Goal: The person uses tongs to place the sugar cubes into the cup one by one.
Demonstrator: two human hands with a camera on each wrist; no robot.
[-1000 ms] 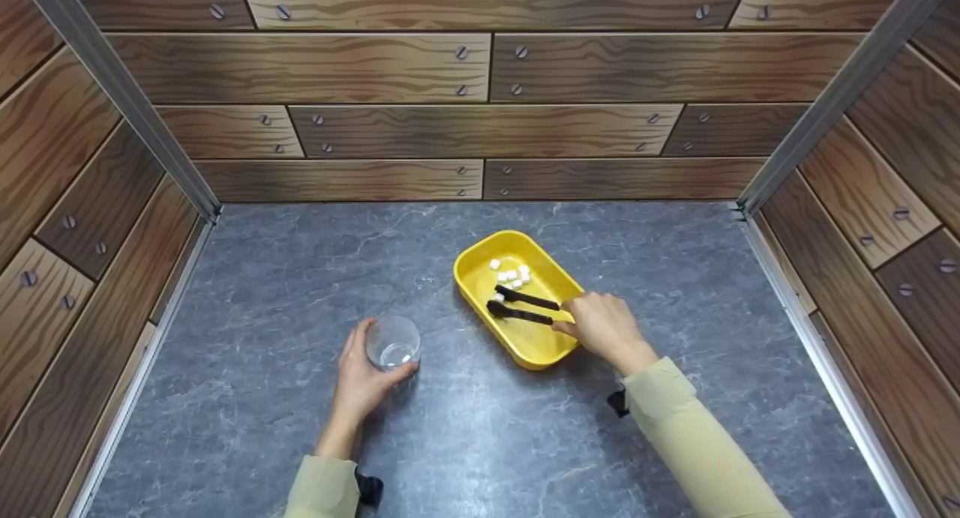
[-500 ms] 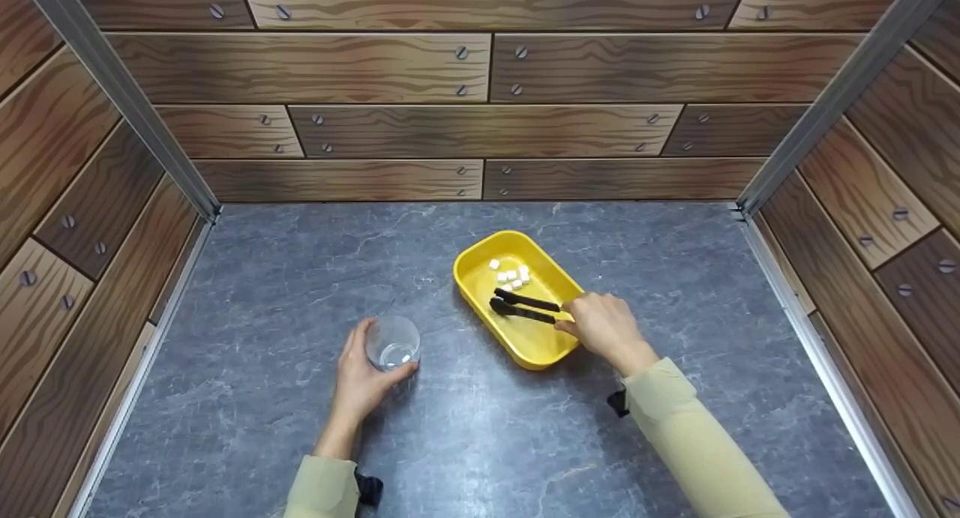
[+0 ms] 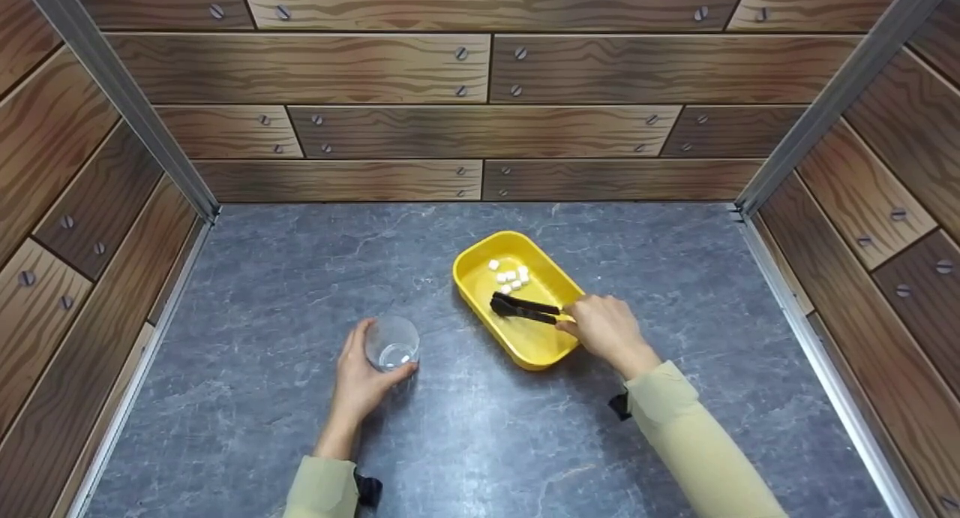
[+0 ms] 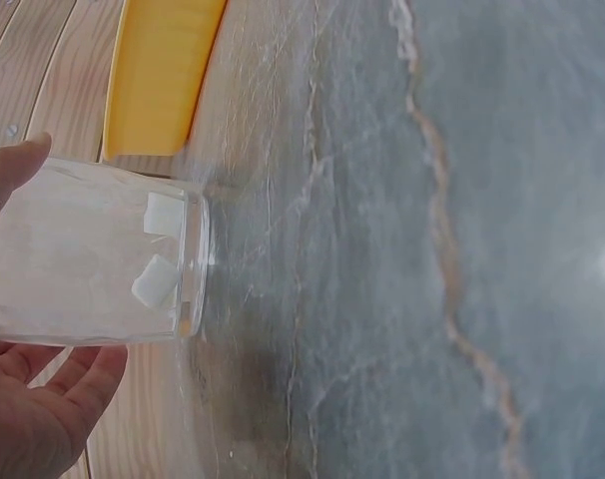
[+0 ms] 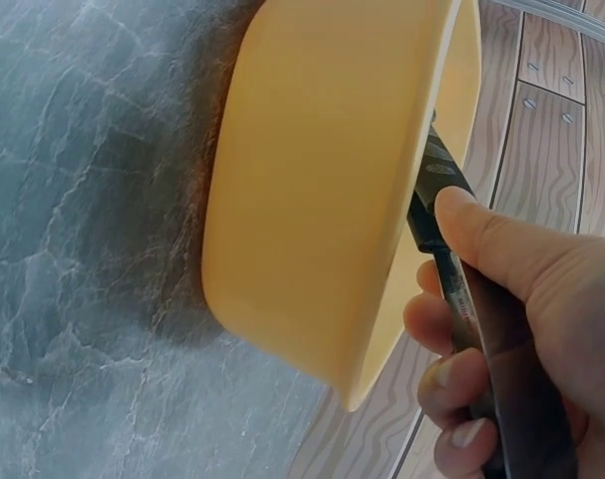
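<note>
My left hand holds a clear cup upright on the grey surface, thumb on one side and fingers on the other. Two small white cubes lie at the bottom of this cup in the left wrist view. With my right hand I grip a pair of black tongs by the handles. Their tips reach down into a yellow tray and stand close together. Whether a cube is between them is hidden. Several white cubes lie in the tray, just beyond the tips.
The tray stands to the right of the cup, a gap of grey tabletop between them. Wood-patterned panels close off the back and both sides, with metal posts at the corners.
The tong tips have drawn together and shifted slightly toward me. A cube seen between them a second ago is now out of sight. The left hand and cup have stayed in place.
</note>
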